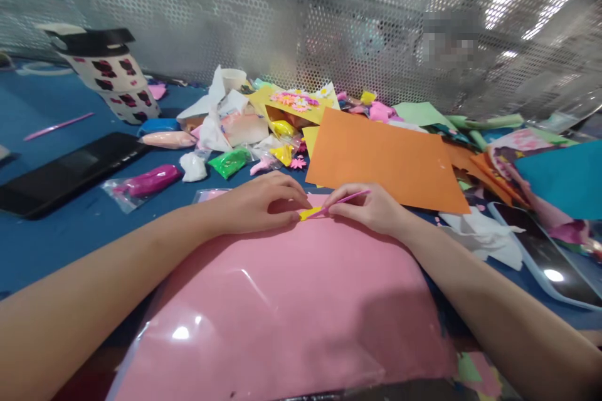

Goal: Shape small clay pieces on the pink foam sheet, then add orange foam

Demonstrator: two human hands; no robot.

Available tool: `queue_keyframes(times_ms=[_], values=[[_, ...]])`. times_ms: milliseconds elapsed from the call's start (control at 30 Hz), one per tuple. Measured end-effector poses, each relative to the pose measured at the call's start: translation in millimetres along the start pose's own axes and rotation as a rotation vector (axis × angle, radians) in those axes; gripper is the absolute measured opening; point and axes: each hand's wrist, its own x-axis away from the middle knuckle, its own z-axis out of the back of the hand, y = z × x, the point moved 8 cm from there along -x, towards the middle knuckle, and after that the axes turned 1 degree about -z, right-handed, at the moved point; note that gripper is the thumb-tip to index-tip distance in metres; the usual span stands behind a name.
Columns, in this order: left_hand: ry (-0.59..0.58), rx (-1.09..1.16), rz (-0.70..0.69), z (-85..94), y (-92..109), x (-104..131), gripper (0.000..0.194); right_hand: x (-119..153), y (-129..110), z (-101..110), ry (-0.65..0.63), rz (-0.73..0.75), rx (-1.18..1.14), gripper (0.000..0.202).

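Note:
My right hand (371,210) grips a thin pink modelling tool (353,195), its tip angled down to the left onto a small flat yellow piece (306,214), which looks like modelling clay. From the other side, my left hand (268,200) has its thumb and fingertips closed at the left edge of that piece, seemingly holding it steady. Both hands rest at the far edge of a pink sheet in a clear plastic sleeve (301,301). The fingers partly hide the yellow piece.
Behind the hands lie an orange sheet (380,156), wrapped clay such as a green packet (230,161) and a magenta packet (153,180), and paper flowers (295,100). A patterned tumbler (115,81) and black tablet-like slab (70,169) stand left; a phone (550,257) lies right.

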Motion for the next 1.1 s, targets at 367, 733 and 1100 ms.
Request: queue_keyframes(times_ms=[367, 733, 1100], values=[[0.034, -0.063, -0.027, -2.5, 2.8, -2.1, 0.03, -5.7, 2.2, 0.0, 0.073, 0.003, -0.084, 0.017], [0.033, -0.035, -0.068, 0.1, 9.1, -2.9, 0.037, -2.8, -5.0, -4.5, 0.154, 0.042, -0.075, 0.013], [0.021, -0.075, -0.105, -3.3, 9.8, -4.5, 0.036, -2.5, -2.9, -10.9, 0.079, 0.021, -0.215, 0.018]])
